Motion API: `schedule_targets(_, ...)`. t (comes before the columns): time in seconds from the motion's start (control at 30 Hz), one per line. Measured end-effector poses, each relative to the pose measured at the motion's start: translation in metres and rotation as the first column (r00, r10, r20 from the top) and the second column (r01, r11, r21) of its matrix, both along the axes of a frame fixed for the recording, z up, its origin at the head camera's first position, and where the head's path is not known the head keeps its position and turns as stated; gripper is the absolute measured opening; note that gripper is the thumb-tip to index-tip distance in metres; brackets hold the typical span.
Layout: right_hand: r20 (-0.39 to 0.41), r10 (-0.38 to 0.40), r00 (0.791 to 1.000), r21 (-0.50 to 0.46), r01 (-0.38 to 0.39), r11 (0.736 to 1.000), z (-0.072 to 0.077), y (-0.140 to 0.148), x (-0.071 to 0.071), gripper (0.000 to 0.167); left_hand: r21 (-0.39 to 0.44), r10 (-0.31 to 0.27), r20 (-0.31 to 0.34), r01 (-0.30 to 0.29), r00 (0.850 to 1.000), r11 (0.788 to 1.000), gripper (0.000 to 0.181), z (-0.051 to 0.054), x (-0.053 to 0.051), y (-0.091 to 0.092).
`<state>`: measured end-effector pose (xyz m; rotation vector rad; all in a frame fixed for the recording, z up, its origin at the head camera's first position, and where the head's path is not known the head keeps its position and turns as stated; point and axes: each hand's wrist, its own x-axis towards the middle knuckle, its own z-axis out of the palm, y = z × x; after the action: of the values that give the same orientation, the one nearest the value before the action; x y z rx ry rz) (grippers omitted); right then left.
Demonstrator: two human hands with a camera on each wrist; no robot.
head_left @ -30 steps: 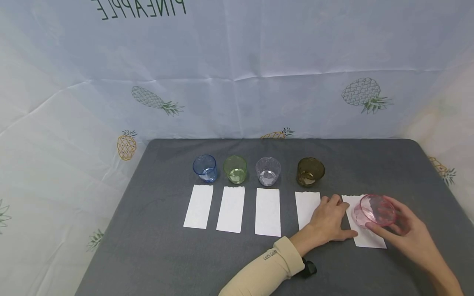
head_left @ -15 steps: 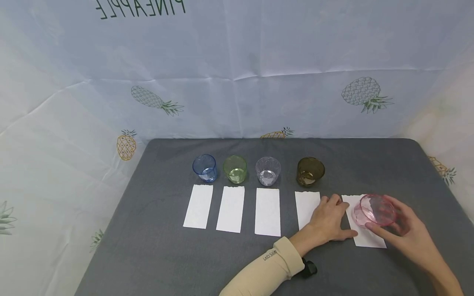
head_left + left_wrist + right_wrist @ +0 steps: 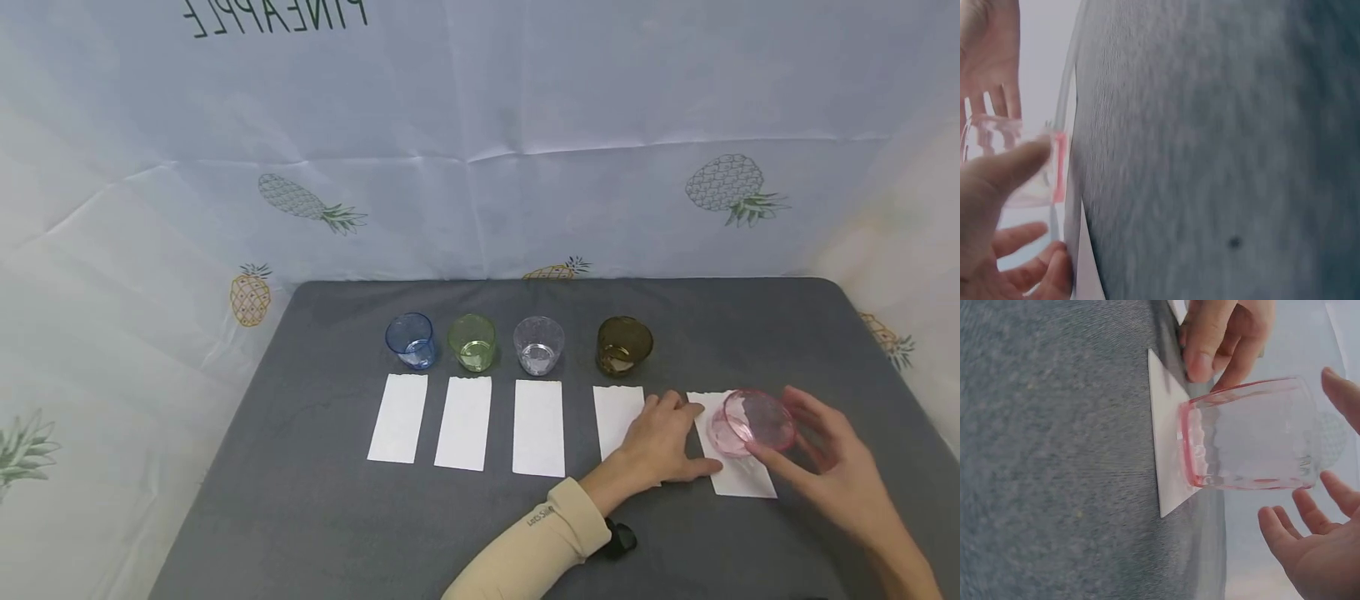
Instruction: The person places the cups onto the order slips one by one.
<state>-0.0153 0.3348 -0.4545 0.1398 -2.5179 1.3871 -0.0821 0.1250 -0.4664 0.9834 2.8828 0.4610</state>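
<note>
A pink glass (image 3: pixel 753 423) stands upright on the rightmost slip of white paper (image 3: pixel 744 480). Around its right side my right hand (image 3: pixel 846 467) spreads its fingers. In the right wrist view the thumb is off the glass (image 3: pixel 1247 437) and the other fingertips hover near its rim; whether one still touches cannot be told. My left hand (image 3: pixel 654 440) rests on the table, between this slip and the fourth slip of paper (image 3: pixel 617 412), partly covering the latter. Its thumb and fingertips lie at the left edge of the slip under the pink glass, holding nothing visible.
Behind the papers stand a blue glass (image 3: pixel 411 342), a green glass (image 3: pixel 472 342), a clear glass (image 3: pixel 538 345) and a brown glass (image 3: pixel 624 346). Three more paper slips (image 3: pixel 397 418) lie in line at left. The grey table (image 3: pixel 315 533) meets a pineapple-print cloth (image 3: pixel 480 100).
My right hand has loosened and its fingers have drawn slightly away from the pink glass. The glass and left hand keep their places; the head view has shifted a little.
</note>
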Motion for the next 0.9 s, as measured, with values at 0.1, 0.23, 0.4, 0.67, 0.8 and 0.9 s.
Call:
schedule_targets(0.1,-0.013,-0.043,0.999,-0.015,0.043,0.999,0.006,-0.003,-0.001,0.097,0.054,-0.001,0.034,-0.001,0.999,0.999,0.073,0.005,-0.002,-0.006)
schedule_targets(0.23,-0.041,-0.093,0.995,-0.068,0.091,0.994,0.014,-0.008,-0.004,0.096,0.096,-0.011,0.055,0.005,0.998,0.995,0.073,0.011,-0.003,-0.013)
schedule_targets(0.4,-0.086,-0.092,0.992,-0.097,0.084,0.992,0.022,-0.013,-0.008,0.096,0.145,-0.044,0.066,0.034,0.997,0.989,0.072,0.020,-0.002,-0.020)
schedule_targets(0.67,-0.147,0.002,0.989,-0.302,-0.047,0.952,0.034,-0.021,-0.017,0.090,0.217,-0.085,0.099,0.062,0.991,0.974,0.074,0.033,0.001,-0.037)
schedule_targets(0.8,-0.170,0.026,0.985,-0.343,-0.084,0.936,0.039,-0.027,-0.019,0.089,0.268,-0.119,0.115,0.084,0.986,0.960,0.075,0.035,0.001,-0.048)
schedule_targets(0.9,-0.176,0.046,0.983,-0.391,-0.112,0.913,0.042,-0.032,-0.023,0.086,0.296,-0.123,0.126,0.081,0.984,0.952,0.073,0.037,0.001,-0.057)
